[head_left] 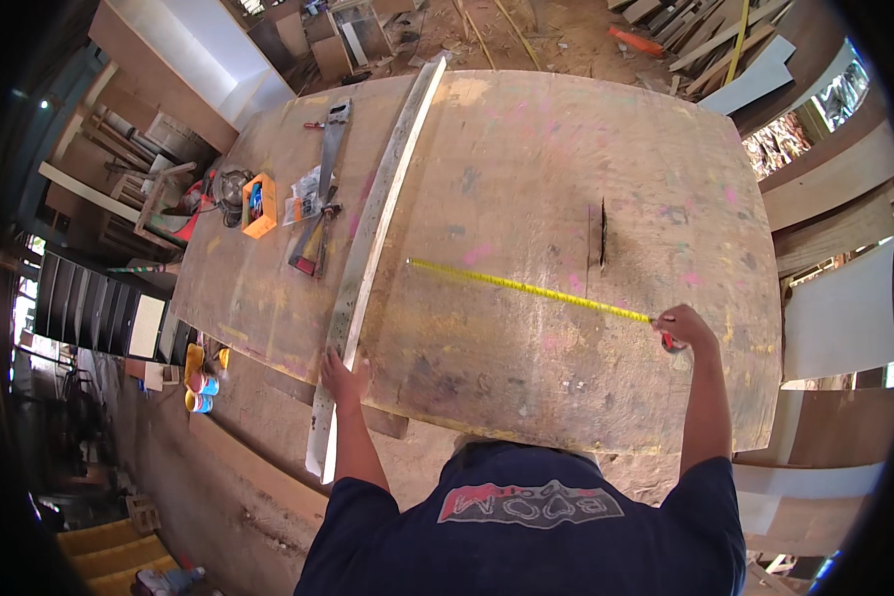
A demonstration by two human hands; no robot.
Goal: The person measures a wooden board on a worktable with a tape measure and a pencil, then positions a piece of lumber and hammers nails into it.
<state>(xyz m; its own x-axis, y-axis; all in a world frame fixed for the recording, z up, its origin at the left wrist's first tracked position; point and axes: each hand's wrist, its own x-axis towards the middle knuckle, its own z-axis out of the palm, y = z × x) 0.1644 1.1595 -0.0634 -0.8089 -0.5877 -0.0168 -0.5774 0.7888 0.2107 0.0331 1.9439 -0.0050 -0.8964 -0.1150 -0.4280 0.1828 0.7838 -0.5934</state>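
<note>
My left hand (344, 377) grips a long narrow wooden plank (375, 214) near its close end, fingers and thumb on either side. The plank lies lengthwise across a large stained wooden tabletop (497, 368), its close end sticking out past the edge. At the right, my right hand (681, 326) is closed around a tape measure (671, 344), whose red case is mostly covered by my fingers. Its yellow blade (536, 290) is pulled out across the tabletop toward the plank. The blade's free tip lies on the wood a little right of the plank, apart from it.
Left of the plank lie a handsaw (332, 149), a hammer-like tool (313, 243), a plastic bag (303, 199) and an orange box (259, 206). A dark slot (604, 233) cuts the tabletop. Paint cans (201, 393) stand by the left edge; scrap boards (710, 40) pile up far right.
</note>
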